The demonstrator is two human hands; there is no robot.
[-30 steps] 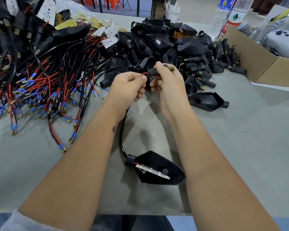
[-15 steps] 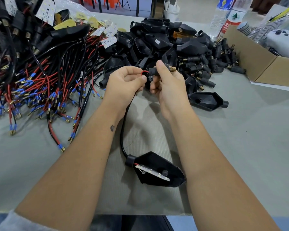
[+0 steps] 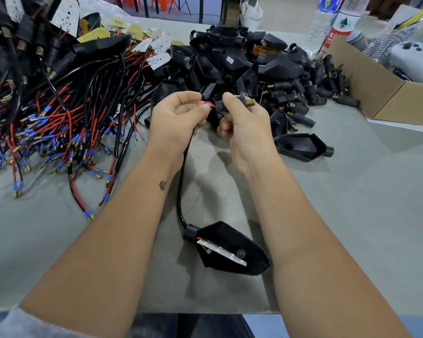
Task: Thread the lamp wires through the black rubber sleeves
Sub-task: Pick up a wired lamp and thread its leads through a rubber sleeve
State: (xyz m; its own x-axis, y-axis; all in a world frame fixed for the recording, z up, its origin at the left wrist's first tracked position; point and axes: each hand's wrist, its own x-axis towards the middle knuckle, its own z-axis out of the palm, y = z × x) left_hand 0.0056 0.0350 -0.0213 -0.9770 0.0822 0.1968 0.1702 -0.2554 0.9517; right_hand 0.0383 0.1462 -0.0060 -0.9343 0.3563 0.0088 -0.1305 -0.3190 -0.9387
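Black rubber sleeve with a brass threaded tip (image 3: 232, 103) was held above the grey desk (image 3: 352, 203), pinched between the thumb and curled fingers of the right hand (image 3: 242, 123); its long axis lay roughly level, left to right, the brass end pointing right toward the pile of loose sleeves (image 3: 310, 91) and the open mouth facing left. Just beside that mouth, the left hand (image 3: 178, 118) pinched the thin red wire end (image 3: 209, 104) between thumb and forefinger, the tip aimed rightward at the sleeve and appearing to touch or just enter it; whether it was truly inside could not be told. From under the left hand a black sheathed cable (image 3: 181, 191) ran down toward the viewer to the black shield-shaped lamp housing with its white LED strip (image 3: 230, 250), which lay flat on the desk between the forearms. The step in hand looked like the start of threading. The next move would call for keeping wire and bore in line and feeding the wire through until it shows at the brass end, then sliding the sleeve down the cable.
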